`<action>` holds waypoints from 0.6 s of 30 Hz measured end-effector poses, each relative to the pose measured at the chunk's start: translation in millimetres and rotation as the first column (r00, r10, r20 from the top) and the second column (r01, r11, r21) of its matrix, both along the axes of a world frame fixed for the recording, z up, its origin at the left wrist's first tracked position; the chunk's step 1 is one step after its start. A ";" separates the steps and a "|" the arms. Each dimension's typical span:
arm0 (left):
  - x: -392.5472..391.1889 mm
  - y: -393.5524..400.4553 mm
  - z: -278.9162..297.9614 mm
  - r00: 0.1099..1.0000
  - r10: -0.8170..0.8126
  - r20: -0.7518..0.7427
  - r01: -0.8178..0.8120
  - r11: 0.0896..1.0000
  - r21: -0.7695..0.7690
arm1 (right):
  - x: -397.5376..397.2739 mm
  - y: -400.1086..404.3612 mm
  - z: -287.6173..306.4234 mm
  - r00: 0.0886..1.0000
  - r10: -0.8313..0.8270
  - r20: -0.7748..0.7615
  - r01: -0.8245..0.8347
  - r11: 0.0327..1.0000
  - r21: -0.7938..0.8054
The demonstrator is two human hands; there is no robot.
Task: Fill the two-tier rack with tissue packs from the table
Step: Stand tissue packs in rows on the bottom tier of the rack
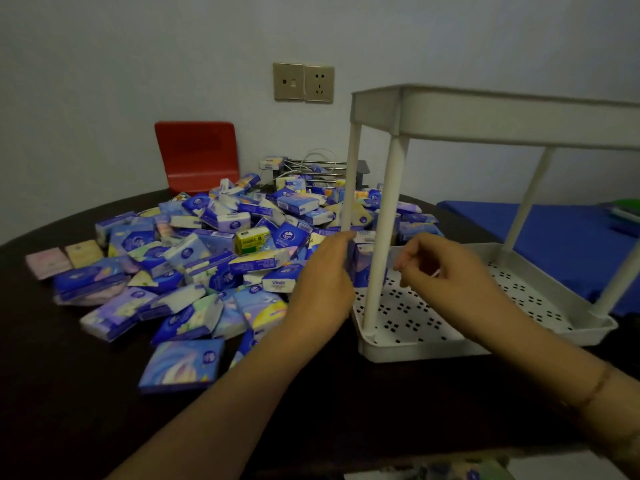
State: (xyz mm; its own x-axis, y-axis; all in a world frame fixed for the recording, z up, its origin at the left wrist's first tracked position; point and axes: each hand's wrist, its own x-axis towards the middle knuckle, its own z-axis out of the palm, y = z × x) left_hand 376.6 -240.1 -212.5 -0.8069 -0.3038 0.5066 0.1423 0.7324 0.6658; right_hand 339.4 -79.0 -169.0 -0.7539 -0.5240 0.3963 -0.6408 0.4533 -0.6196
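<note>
A white two-tier rack (485, 116) stands on the right of the dark table (86, 393). Its perforated lower tray (433, 348) is mostly bare. The inside of the upper tray is hidden from below. A couple of blue tissue packs (365, 268) stand upright at the lower tray's left edge, behind the front post. My left hand (322, 275) grips them from the left side. My right hand (443, 271) hovers inside the lower tier just right of those packs, with loosely curled fingers that hold nothing. A large heap of tissue packs (207, 258) covers the table to the left.
A red chair back (197, 154) stands behind the table. A small metal wire rack (311, 168) with cables sits at the back of the heap. Wall sockets (303, 83) are above. A blue surface (571, 237) lies right of the rack.
</note>
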 end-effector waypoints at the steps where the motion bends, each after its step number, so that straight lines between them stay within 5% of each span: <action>1: 6.1 -4.8 5.3 1.000 0.021 -0.017 -0.022 0.999 -0.032 | 11.2 1.3 2.5 1.000 0.020 0.000 -0.020 0.999 -0.034; 7: 46.3 -61.5 16.6 0.979 0.192 -0.066 -0.202 0.942 -0.269 | 63.4 -2.1 11.8 0.979 0.147 -0.141 -0.160 0.983 -0.091; 14: 59.0 -120.0 -5.9 0.921 0.254 0.296 -0.186 0.953 -0.239 | 66.8 -67.5 -11.4 0.883 0.263 -0.388 -0.201 0.960 0.194; 18: 54.2 -126.4 -16.9 0.933 0.283 0.223 -0.199 0.920 -0.336 | 41.8 -102.6 -34.8 0.878 0.213 -0.429 -0.036 0.922 0.385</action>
State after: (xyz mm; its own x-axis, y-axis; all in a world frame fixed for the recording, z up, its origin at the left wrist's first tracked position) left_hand 430.8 -366.5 -229.4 -0.8443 -0.3716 0.3860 -0.2130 0.8938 0.3947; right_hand 381.2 -181.6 -203.8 -0.4533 -0.7720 0.4456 -0.8749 0.4811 -0.0566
